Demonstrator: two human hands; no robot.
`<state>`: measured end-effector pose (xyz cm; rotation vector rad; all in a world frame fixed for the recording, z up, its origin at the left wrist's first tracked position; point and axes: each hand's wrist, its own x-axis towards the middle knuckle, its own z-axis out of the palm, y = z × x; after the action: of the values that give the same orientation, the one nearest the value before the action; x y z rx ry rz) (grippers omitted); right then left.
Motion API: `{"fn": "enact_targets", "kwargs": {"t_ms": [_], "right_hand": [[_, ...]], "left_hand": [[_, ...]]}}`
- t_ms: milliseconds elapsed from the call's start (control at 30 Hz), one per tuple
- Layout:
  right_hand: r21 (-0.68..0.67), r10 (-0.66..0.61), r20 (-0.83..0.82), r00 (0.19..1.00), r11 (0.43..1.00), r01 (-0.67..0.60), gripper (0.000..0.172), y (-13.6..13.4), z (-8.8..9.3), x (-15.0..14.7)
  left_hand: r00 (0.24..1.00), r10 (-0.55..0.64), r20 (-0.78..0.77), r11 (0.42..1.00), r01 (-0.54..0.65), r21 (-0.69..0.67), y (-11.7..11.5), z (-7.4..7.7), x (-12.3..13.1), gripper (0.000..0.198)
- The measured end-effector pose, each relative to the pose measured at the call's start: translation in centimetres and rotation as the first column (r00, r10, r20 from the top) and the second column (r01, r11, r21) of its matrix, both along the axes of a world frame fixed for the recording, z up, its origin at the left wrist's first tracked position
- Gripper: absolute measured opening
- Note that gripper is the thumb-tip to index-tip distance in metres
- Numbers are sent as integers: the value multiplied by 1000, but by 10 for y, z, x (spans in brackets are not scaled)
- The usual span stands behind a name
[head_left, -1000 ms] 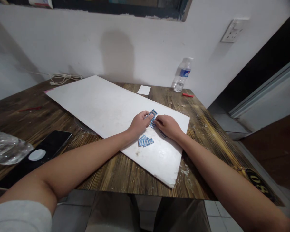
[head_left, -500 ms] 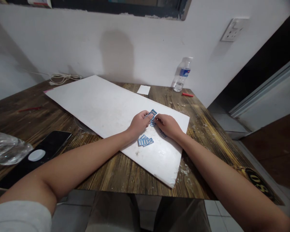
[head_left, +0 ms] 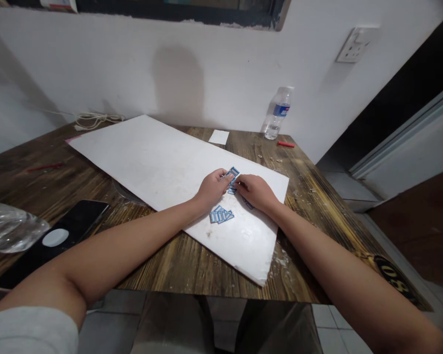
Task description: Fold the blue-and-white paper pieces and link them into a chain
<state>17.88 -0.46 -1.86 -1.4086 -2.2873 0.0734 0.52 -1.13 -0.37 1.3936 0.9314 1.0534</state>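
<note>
Between the thumb and fingers of my left hand [head_left: 214, 187] is a small blue-edged card [head_left: 234, 171], possibly more than one. My right hand [head_left: 256, 189] is right beside it, its fingertips pinched together at the card's edge; whether they grip a card is hidden. Both hands are over the white board [head_left: 155, 152]. Several similar blue-and-white cards [head_left: 221, 215] lie overlapping on the board, just below my left hand. A few more cards [head_left: 248, 203] show partly beneath my right hand.
A dark phone [head_left: 81, 221] with a white disc and a clear plastic bottle [head_left: 13, 223] lie at the left. Toward the back right stand a labelled water bottle [head_left: 278, 115] and a red pen-like stick [head_left: 286, 144]. A white paper [head_left: 219, 137] and a coiled cable [head_left: 96, 119] are near the wall.
Both hands stay at nearly the same spot, with only slight finger movement around the card. The loose cards on the board have not moved.
</note>
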Motion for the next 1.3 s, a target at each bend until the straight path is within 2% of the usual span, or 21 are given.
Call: {"fn": "enact_targets", "kwargs": {"t_ms": [700, 900, 1300], "right_hand": [[-26, 7, 6, 1000, 1000, -7, 15, -2, 2, -2], [-11, 20, 36, 999, 1000, -20, 16, -2, 0, -1], [-8, 27, 20, 999, 1000, -27, 15, -1, 0, -1]], "left_hand": [[999, -30, -11, 1000, 30, -2, 1, -2, 1, 22], [997, -36, -69, 998, 40, 55, 1, -4, 1, 25], [995, -25, -94, 999, 27, 24, -2, 1, 1, 22]]}}
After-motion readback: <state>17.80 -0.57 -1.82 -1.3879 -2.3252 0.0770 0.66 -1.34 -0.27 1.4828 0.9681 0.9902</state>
